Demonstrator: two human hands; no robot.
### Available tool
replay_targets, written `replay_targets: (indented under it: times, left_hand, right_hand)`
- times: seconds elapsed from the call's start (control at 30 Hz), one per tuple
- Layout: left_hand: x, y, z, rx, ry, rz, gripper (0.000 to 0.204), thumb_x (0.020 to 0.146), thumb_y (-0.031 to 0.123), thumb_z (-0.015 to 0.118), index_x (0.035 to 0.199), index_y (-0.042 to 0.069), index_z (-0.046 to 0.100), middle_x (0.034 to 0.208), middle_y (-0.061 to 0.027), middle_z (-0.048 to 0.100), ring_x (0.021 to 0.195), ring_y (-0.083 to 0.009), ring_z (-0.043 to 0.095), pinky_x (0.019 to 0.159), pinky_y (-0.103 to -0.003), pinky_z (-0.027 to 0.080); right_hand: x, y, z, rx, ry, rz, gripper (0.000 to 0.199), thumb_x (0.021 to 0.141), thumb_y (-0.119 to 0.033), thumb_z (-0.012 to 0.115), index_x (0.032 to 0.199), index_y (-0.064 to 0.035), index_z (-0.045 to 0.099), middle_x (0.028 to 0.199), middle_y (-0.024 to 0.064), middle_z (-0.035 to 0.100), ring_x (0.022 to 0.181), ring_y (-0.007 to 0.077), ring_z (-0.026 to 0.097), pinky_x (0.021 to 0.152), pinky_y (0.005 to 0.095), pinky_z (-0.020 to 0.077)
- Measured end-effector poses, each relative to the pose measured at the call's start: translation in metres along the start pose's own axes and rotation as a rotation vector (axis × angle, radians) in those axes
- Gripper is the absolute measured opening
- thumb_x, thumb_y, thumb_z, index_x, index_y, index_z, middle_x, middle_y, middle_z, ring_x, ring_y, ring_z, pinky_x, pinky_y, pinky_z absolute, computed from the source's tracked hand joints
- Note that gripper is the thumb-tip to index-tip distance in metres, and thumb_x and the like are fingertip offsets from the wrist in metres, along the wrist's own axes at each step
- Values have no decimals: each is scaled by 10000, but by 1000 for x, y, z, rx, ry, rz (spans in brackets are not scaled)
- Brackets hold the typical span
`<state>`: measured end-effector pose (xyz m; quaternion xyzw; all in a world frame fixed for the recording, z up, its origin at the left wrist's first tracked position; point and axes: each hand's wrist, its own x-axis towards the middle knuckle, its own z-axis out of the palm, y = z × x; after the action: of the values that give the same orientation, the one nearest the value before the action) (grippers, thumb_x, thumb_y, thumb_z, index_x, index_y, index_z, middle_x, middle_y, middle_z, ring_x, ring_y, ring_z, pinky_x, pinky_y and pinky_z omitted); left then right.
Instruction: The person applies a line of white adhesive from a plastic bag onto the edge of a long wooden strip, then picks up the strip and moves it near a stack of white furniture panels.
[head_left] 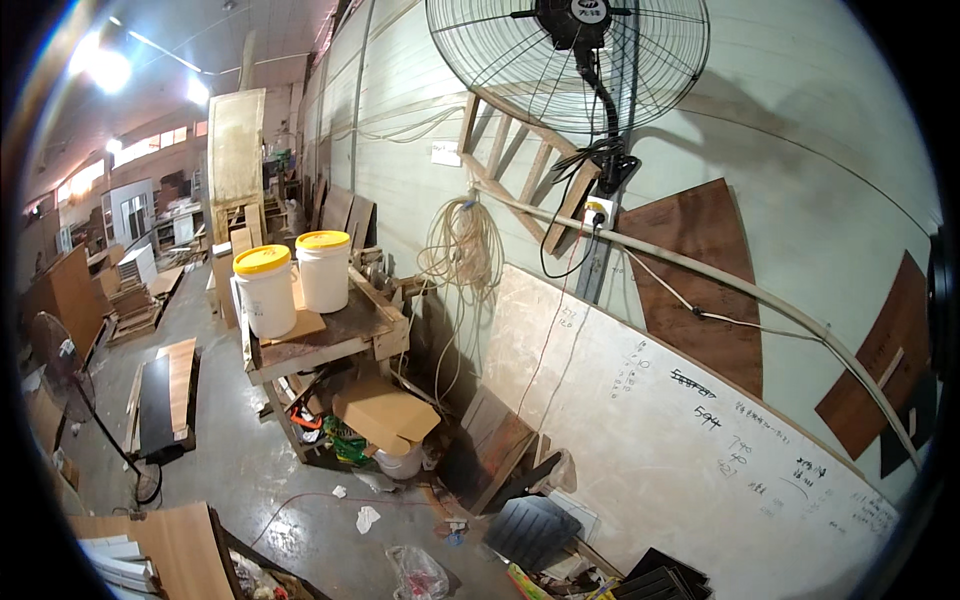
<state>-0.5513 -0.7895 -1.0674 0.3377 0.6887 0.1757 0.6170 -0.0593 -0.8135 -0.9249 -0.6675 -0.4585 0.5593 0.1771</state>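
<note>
Neither of my hands shows in the head view, and no forearm comes in from the lower edge. Two white buckets with yellow lids, one nearer (265,295) and one farther (324,275), stand upright on a wooden workbench (290,352) left of the middle. Below its top lie a piece of brown cardboard (385,410) and a white tub (400,462), partly hidden. A large whiteboard (640,455) with handwriting leans along the wall at the right.
A black wall fan (575,60) hangs above a coiled pale hose (462,245). Boards (165,400) lie on the floor at left, near a standing fan (65,365). A clear plastic bag (415,572) and scraps litter the floor. A wooden panel (165,545) occupies the lower left.
</note>
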Motion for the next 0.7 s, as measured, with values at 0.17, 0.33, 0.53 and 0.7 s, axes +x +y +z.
replay_targets:
  times: [0.17, 0.33, 0.53, 0.7]
  left_hand:
    - [11, 28, -13, 7, -24, 61, 302, 870, 278, 535, 912, -8, 622, 742, -111, 641, 622, -226, 603, 567, -357, 489]
    - [18, 30, -15, -18, -49, 87, 308, 879, 267, 532, 936, -24, 617, 749, -121, 640, 610, -238, 602, 552, -354, 494]
    - [24, -13, -5, -165, -141, 77, 316, 890, 253, 530, 966, -43, 610, 757, -133, 640, 596, -252, 600, 533, -350, 499]
    - [64, -65, 1, -402, -135, 375, 308, 862, 269, 545, 937, -22, 616, 770, -124, 645, 638, -233, 606, 563, -354, 499]
  right_hand:
    - [-12, -15, 20, 40, 22, -45, 257, 831, -268, 579, 667, -71, 586, 527, 59, 485, 489, 167, 445, 498, 339, 368]
    - [-30, -22, 27, 73, 47, -98, 262, 826, -267, 581, 654, -69, 583, 525, 58, 488, 492, 165, 454, 501, 335, 368]
    - [-63, -16, 27, 91, 70, -129, 270, 821, -266, 583, 639, -67, 579, 524, 57, 492, 497, 162, 464, 503, 329, 368]
    - [-75, -17, 24, 67, 31, -163, 276, 817, -264, 585, 627, -65, 576, 522, 56, 495, 500, 160, 473, 506, 325, 368]
